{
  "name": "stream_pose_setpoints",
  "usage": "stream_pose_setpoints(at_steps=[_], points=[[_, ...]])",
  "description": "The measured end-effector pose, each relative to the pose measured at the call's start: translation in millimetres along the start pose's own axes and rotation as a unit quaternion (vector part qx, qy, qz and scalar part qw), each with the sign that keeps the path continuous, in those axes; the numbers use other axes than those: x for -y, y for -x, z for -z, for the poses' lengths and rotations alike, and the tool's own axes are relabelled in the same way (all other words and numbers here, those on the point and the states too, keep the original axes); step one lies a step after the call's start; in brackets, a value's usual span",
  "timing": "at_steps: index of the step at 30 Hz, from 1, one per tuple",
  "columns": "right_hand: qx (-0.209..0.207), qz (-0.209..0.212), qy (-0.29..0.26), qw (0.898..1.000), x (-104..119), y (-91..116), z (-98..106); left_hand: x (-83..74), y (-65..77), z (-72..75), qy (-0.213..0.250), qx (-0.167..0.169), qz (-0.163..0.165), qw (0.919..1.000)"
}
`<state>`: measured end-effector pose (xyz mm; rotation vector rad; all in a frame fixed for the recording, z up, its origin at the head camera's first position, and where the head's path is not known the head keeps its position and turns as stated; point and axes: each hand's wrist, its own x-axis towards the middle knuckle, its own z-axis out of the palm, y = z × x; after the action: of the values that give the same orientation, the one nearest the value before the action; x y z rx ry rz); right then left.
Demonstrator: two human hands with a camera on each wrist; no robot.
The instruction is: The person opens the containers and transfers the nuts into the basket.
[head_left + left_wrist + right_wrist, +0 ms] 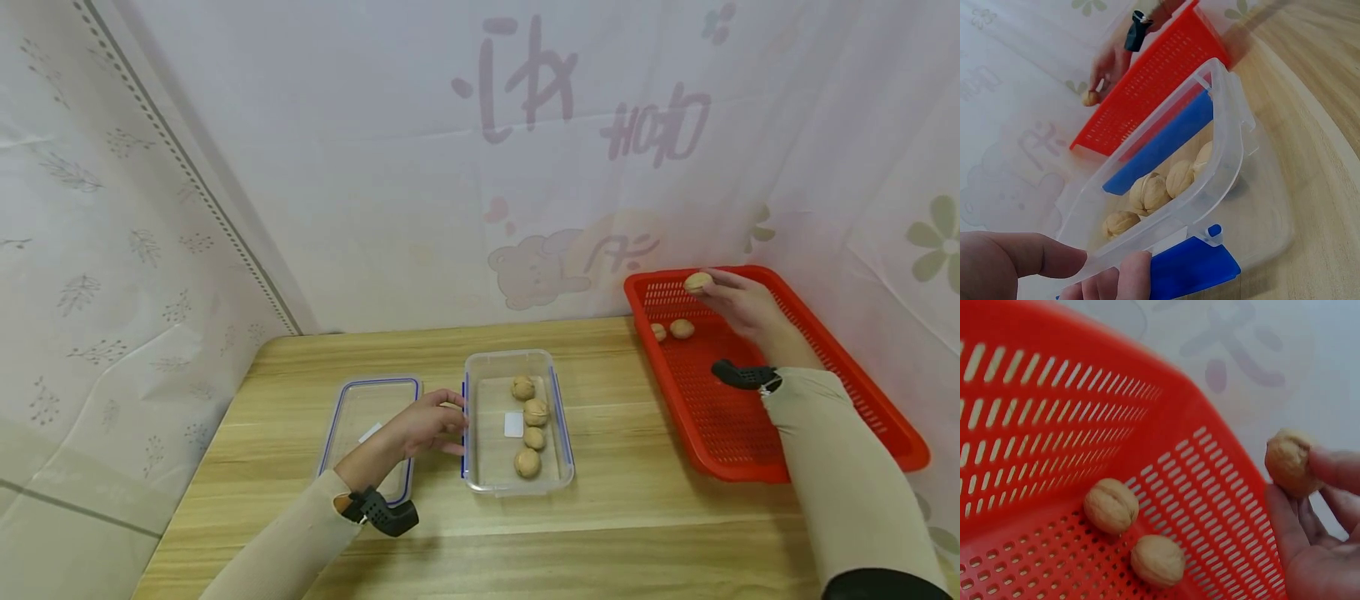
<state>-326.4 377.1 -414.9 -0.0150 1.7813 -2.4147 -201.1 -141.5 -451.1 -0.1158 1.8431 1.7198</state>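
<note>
My right hand [742, 304] pinches a walnut [697, 282] above the far end of the red basket [682, 417]. Inside that basket, two walnuts [1110, 506] lie in the far left corner. On the table, a clear plastic box [491, 475] with blue latches [1191, 269] stands without its lid. Several walnuts [527, 462] form a rough row along its right half. My left hand [431, 425] holds the box's left wall, with the thumb [1063, 257] at the rim and the fingers outside, beside a blue latch.
A clear lid [351, 408] with a blue seal lies left of the box, partly behind my left forearm. Both the box and basket stand on a wood-grain table [480, 550]. A printed curtain [375, 208] hangs behind the table's back edge.
</note>
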Motion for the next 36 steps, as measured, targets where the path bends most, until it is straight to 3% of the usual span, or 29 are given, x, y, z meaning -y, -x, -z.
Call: stream_pose_setpoints(at_steps=[10,16,24,29,36], points=[[-0.079,-0.075,0.021,0.994,-10.5,-2.0,18.0,-3.2,1.1,0.4,0.001,0.008,-0.002,1.0],[-0.106,-0.103,0.079,0.986,-15.7,-2.9,24.9,-3.9,0.6,1.0,-0.001,0.008,0.001,1.0],[-0.138,-0.141,0.208,0.958,-24.3,1.1,32.6,-3.4,-1.4,1.7,0.004,0.005,0.0,1.0],[-0.126,-0.14,0.272,0.944,-27.1,0.8,35.3,-4.8,-0.2,1.2,0.003,0.001,0.004,1.0],[-0.116,-0.166,0.357,0.912,-36.7,-1.5,47.1,-5.1,0.3,0.6,0.003,0.001,0.007,1.0]])
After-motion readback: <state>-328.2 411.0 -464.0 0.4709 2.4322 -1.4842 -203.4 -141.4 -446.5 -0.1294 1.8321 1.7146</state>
